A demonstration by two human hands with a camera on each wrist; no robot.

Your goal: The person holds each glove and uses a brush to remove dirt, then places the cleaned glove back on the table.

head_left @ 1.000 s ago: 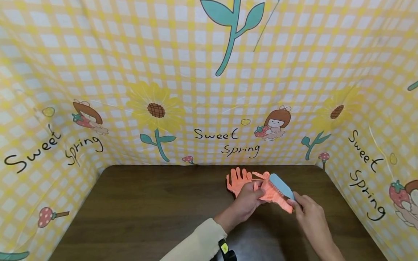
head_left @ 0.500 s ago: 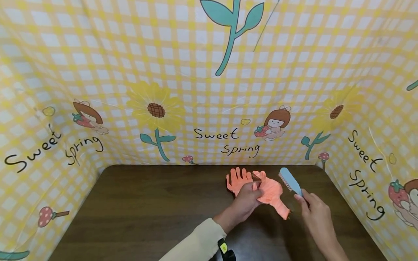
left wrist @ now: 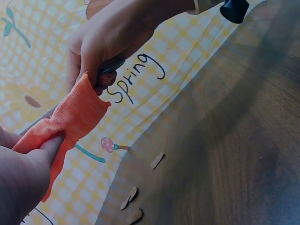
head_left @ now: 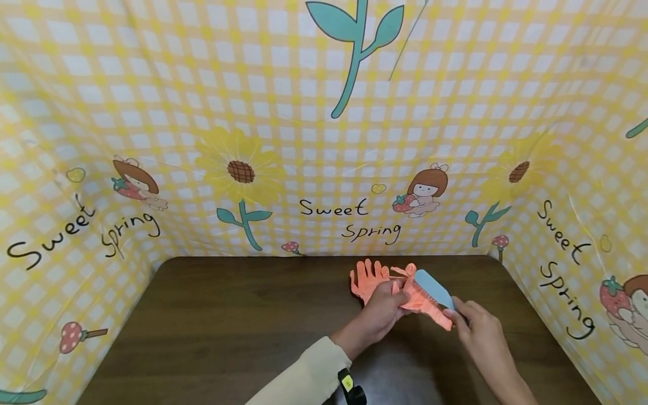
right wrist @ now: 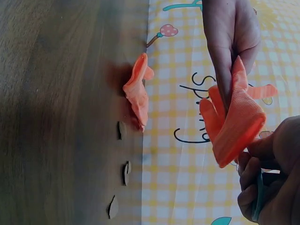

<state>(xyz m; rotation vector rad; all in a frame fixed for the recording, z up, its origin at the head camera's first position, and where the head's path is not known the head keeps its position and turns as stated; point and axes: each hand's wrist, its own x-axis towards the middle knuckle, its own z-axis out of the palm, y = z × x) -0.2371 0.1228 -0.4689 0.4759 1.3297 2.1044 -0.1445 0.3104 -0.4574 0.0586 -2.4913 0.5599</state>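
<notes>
My left hand (head_left: 382,312) pinches an orange knit glove (head_left: 439,319), thumb on top, cuff toward the right. A light-blue brush (head_left: 432,286) lies along the glove's right side in the head view, bristles against the fabric. My right hand (head_left: 481,332) grips the brush by its handle, close by the cuff. In the right wrist view part of the handle (right wrist: 258,197) shows between the curled fingers; the bristles are hidden there. A second orange glove (head_left: 367,281) lies on the table beyond my left hand, fingers pointing away.
The dark wooden table (head_left: 228,326) ends at a yellow checked cloth (head_left: 283,225) that hangs behind and at both sides. Several small leaf-shaped bits (right wrist: 126,172) lie near the table's edge. A black band with a device (head_left: 351,385) appears by the left sleeve.
Half a second ago the brush was lifted off to the right of the glove, bristles apart from it. Now it is back against the glove, as one second ago. My left hand keeps its hold.
</notes>
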